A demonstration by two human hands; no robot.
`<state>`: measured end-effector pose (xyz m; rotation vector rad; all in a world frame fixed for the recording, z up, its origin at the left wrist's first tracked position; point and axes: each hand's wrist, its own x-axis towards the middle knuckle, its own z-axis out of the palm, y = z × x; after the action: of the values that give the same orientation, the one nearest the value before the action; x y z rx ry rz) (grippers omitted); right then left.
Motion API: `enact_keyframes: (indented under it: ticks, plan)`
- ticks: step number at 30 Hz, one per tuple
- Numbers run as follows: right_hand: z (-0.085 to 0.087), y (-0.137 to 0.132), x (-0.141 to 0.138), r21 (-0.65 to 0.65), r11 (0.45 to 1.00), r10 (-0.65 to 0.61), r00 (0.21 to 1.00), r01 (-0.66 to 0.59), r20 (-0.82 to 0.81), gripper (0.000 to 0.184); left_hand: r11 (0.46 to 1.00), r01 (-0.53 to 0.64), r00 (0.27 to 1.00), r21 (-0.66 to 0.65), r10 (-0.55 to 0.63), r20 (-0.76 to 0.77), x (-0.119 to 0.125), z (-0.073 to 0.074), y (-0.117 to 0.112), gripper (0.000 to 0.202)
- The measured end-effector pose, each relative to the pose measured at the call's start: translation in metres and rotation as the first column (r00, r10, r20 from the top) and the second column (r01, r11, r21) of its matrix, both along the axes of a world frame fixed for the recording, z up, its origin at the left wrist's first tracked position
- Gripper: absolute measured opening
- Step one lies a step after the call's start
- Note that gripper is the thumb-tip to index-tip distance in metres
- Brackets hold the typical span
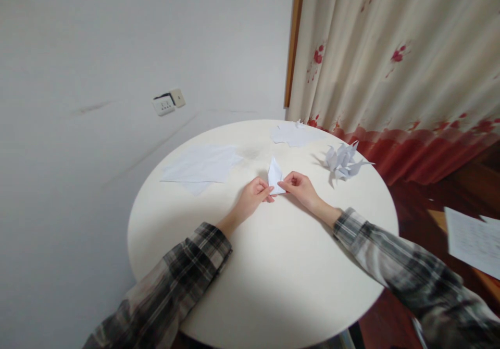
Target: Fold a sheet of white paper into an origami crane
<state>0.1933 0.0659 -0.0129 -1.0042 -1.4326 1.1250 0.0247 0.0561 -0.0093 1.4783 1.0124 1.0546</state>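
Note:
Between my two hands is a small folded piece of white paper (275,172), its pointed end away from me. My left hand (255,191) pinches its lower left corner, thumb on top. On the opposite side, my right hand (300,186) grips the lower right edge between thumb and fingers. Just how the layers are folded is too small to make out. To the right of my right hand sits a cluster of folded white paper figures (342,161) with pointed tips, looking like origami cranes.
The round white table (273,286) stands near a wall. Loose white sheets (201,164) lie at its left, and more paper (292,134) at the far edge. A wall socket (164,105), a floral curtain (390,52) and printed sheets (474,239) at lower right surround it.

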Motion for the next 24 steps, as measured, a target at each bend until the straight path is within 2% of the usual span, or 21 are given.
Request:
enact_keyframes:
  ticks: [8,13,15,24]
  plan:
    - [0.008,-0.004,-0.004,-0.031,0.995,-0.094,0.992,0.092,-0.079,0.028,0.995,0.029,0.997,-0.1,-0.022,0.073,0.002,0.003,0.0,0.041]
    - [0.013,-0.006,-0.006,-0.024,0.994,-0.111,0.987,0.109,-0.113,0.027,0.969,0.185,0.978,-0.163,-0.198,-0.061,0.001,0.01,-0.005,0.039]
    - [0.015,-0.008,-0.007,-0.021,0.995,-0.103,0.989,0.102,-0.107,0.028,0.962,0.212,0.97,-0.17,-0.228,-0.08,0.002,0.011,-0.007,0.042]
    - [0.018,-0.01,-0.012,-0.014,0.994,-0.111,0.987,0.111,-0.114,0.027,0.988,0.114,0.989,-0.104,-0.122,-0.079,0.007,0.016,-0.016,0.042]
